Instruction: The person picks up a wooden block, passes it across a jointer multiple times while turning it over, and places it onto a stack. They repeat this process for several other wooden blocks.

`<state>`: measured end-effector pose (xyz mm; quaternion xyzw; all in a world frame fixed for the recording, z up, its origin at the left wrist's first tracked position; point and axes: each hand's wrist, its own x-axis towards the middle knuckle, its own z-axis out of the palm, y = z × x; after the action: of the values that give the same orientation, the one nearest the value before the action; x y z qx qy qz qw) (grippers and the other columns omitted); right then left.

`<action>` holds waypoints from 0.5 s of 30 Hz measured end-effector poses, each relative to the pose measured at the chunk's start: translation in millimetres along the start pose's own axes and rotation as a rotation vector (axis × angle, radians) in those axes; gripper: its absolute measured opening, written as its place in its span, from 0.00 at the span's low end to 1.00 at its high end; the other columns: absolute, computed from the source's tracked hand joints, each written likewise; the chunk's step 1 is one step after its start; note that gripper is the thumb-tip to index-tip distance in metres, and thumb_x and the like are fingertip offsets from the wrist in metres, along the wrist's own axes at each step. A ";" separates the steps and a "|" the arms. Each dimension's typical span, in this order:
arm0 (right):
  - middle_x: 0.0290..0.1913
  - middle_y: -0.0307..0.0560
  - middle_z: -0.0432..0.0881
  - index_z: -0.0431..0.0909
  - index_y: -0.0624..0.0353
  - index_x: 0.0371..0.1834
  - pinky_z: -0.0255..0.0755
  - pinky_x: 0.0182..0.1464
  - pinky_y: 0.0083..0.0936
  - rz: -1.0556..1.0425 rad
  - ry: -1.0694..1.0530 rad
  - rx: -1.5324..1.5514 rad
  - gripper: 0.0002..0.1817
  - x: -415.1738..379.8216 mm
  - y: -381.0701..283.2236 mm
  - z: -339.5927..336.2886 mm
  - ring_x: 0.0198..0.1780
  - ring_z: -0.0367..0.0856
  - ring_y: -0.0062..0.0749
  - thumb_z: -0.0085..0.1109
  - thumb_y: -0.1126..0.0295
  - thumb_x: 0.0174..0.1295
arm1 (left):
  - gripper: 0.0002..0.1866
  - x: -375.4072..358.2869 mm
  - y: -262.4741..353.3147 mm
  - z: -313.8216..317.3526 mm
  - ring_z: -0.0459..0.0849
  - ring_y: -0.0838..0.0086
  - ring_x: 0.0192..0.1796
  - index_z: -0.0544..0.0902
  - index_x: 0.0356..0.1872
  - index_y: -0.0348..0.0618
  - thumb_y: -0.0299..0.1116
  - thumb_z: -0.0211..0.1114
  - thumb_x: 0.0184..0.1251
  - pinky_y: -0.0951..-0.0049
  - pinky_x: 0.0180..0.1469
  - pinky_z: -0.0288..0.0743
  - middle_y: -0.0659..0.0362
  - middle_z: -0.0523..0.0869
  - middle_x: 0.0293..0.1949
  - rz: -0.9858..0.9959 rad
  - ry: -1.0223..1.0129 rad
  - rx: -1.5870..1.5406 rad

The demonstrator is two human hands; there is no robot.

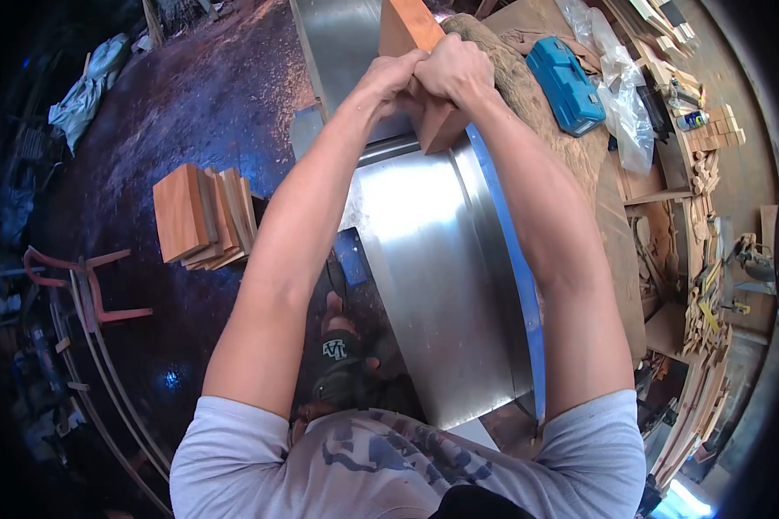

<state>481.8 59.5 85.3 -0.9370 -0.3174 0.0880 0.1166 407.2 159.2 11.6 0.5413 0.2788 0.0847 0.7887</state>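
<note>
Hands both clamped on one wood block: left hand (395,76) and right hand (455,69) pressed together, fingers curled over the top of the wood block (417,52). Block stands on edge on the steel machine table (433,259), at its far end, against the right-side fence (511,259). Judgement: keep downward pressure even, face tight to fence, fingertips up on the block and clear of the table gap. Counts: one block in hand; one stack of cut boards (203,216) on the floor to the left, several pieces, exact number unclear; one blue case (565,85) on the bench to the right
</note>
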 end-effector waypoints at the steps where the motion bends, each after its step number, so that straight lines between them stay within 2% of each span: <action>1: 0.54 0.66 0.88 0.80 0.74 0.58 0.82 0.60 0.39 -0.002 -0.003 0.003 0.34 5.8 -2.2 -0.4 0.58 0.89 0.56 0.69 0.58 0.53 | 0.28 4.4 2.2 -2.5 0.89 0.55 0.54 0.84 0.53 0.25 0.46 0.70 0.69 0.50 0.51 0.88 0.43 0.87 0.52 0.003 0.006 -0.004; 9: 0.53 0.66 0.89 0.80 0.74 0.58 0.83 0.60 0.40 -0.014 0.043 0.009 0.32 58.4 -23.3 3.5 0.58 0.89 0.56 0.68 0.59 0.54 | 0.30 57.5 21.9 -30.0 0.89 0.54 0.51 0.83 0.55 0.24 0.47 0.70 0.69 0.49 0.48 0.89 0.43 0.87 0.50 0.069 -0.012 0.008; 12: 0.57 0.66 0.87 0.79 0.73 0.61 0.79 0.65 0.40 0.023 0.043 -0.008 0.34 70.1 -32.4 2.4 0.61 0.87 0.57 0.68 0.57 0.56 | 0.33 71.6 25.7 -36.0 0.89 0.51 0.47 0.81 0.57 0.21 0.49 0.70 0.68 0.48 0.42 0.89 0.41 0.86 0.49 0.054 0.021 0.012; 15: 0.59 0.69 0.85 0.78 0.72 0.63 0.77 0.68 0.42 0.041 0.035 0.021 0.36 69.1 -32.9 1.3 0.64 0.84 0.58 0.69 0.55 0.56 | 0.34 61.1 33.1 -28.0 0.89 0.50 0.45 0.81 0.57 0.21 0.49 0.71 0.67 0.49 0.45 0.87 0.41 0.86 0.50 0.040 0.073 0.033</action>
<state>516.6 127.5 86.8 -0.9433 -0.2953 0.0775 0.1303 448.6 221.6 12.9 0.5562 0.2979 0.1159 0.7671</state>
